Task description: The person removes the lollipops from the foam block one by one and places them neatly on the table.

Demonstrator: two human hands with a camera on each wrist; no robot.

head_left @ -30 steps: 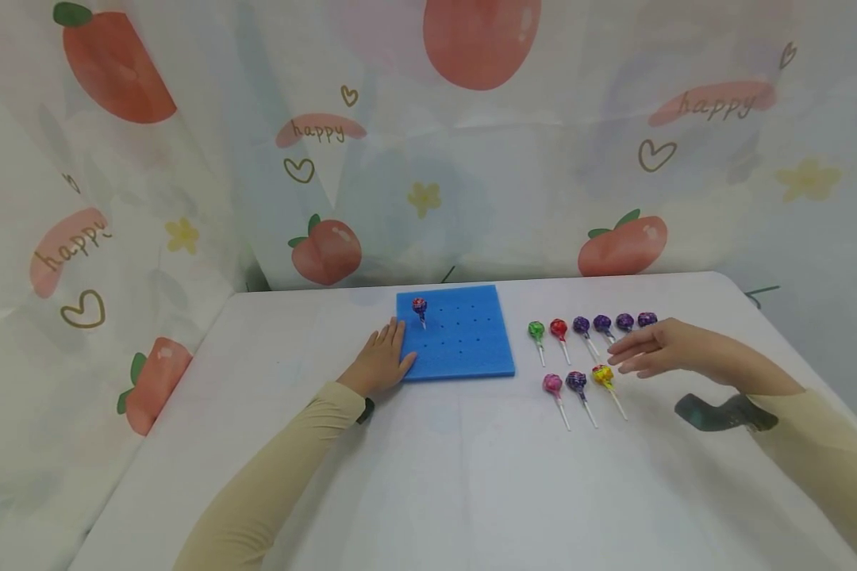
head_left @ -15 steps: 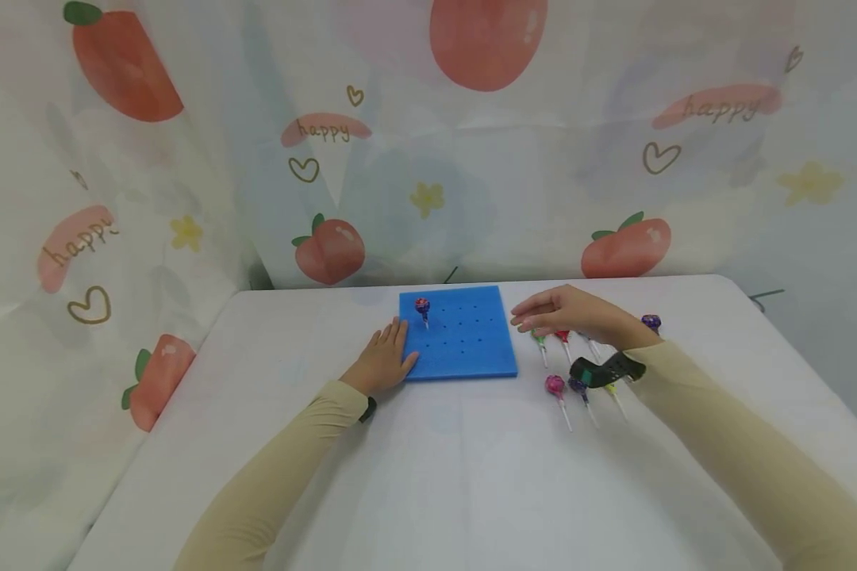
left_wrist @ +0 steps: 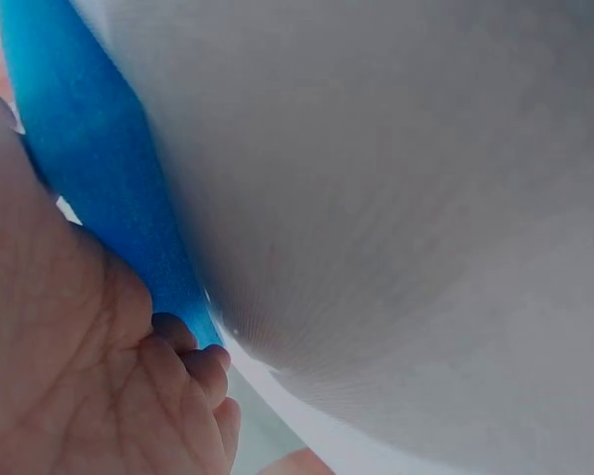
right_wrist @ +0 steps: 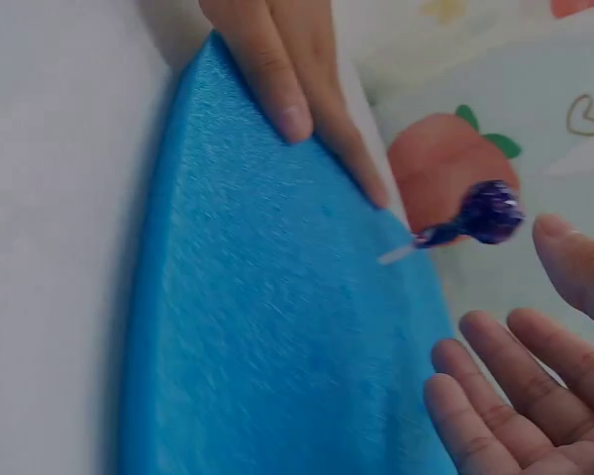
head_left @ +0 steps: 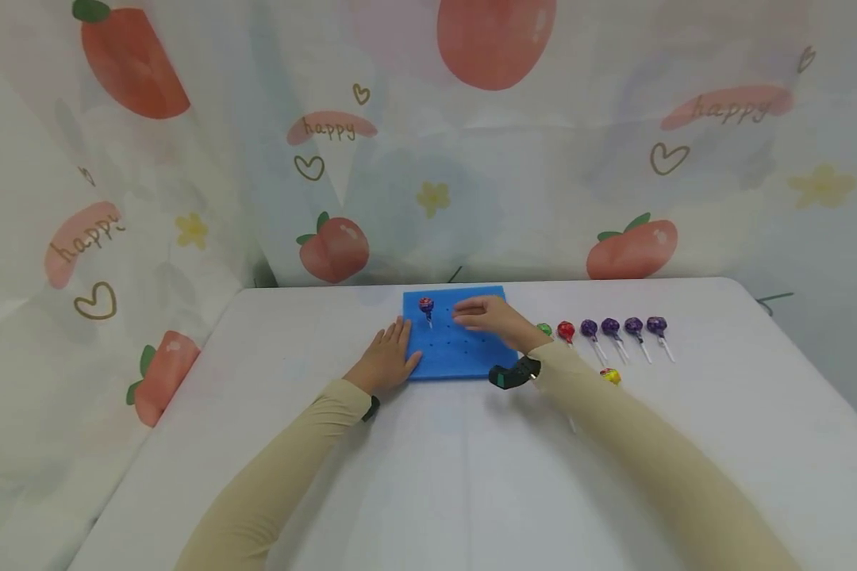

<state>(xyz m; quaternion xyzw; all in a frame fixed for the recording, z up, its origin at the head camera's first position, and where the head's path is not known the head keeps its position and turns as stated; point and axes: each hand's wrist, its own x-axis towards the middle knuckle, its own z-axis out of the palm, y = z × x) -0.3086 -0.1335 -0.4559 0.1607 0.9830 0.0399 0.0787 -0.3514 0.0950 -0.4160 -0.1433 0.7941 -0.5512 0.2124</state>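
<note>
A blue foam board (head_left: 443, 363) with small holes lies on the table in the head view. One purple-and-red wrapped lollipop (head_left: 426, 305) stands upright in it near the far left corner. My left hand (head_left: 382, 362) rests along the board's left edge, fingers straight. Above the board hovers my right hand (head_left: 498, 319), just right of that lollipop. In the right wrist view the lollipop (right_wrist: 491, 212) is apart from the right hand (right_wrist: 530, 406), whose fingers and thumb are spread with nothing between them. The left wrist view has the left palm (left_wrist: 69, 336) against the board's blue side.
Right of the board lies a row of lollipops: a green one (head_left: 544, 328), a red one (head_left: 566, 331) and several purple ones (head_left: 611, 327). Nearer is a yellow lollipop (head_left: 610, 376); my right sleeve (head_left: 628, 428) hides others beside it. A printed cloth (head_left: 514, 198) hangs behind.
My right hand has moved left, from over the loose lollipops to above the board beside the standing lollipop. The left hand has stayed on the board's edge.
</note>
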